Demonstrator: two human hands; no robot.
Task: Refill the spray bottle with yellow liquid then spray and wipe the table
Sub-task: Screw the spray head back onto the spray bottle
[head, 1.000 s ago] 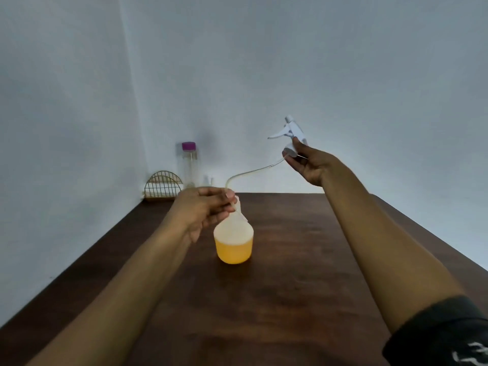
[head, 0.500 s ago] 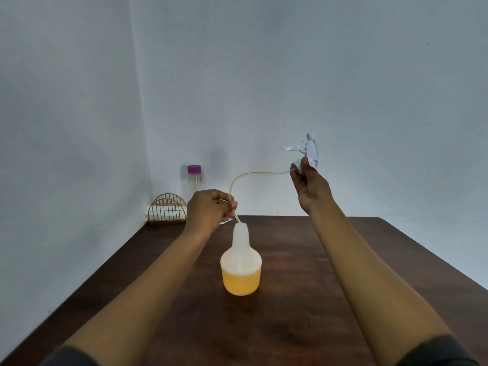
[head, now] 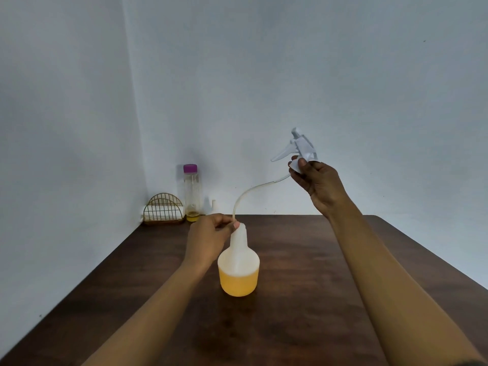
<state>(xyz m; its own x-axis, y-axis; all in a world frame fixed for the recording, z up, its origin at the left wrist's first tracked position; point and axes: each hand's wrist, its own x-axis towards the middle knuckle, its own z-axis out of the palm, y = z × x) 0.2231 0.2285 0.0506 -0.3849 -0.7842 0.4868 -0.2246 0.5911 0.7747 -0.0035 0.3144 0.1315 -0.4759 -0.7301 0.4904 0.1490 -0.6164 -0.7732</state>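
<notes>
A white translucent spray bottle (head: pixel 238 262) stands uncapped mid-table, its lower part filled with yellow liquid. My right hand (head: pixel 318 184) holds the white trigger spray head (head: pixel 298 149) up in the air, to the right of and above the bottle. A thin clear dip tube (head: pixel 249 191) curves down from the head. My left hand (head: pixel 211 239) pinches the tube's lower end right at the bottle's neck opening. Whether the tube tip is inside the neck is hidden by my fingers.
The dark wooden table (head: pixel 303 299) runs to the walls. In the far left corner stand a tall clear bottle with a purple cap (head: pixel 190 192), a little yellow liquid at its bottom, and a gold wire rack (head: pixel 163 211). A small white object sits beside them.
My left hand has brought the tube's lower end down to the bottle's neck. My right hand has stayed raised, tilting the spray head. The view has shifted downward, showing more table.
</notes>
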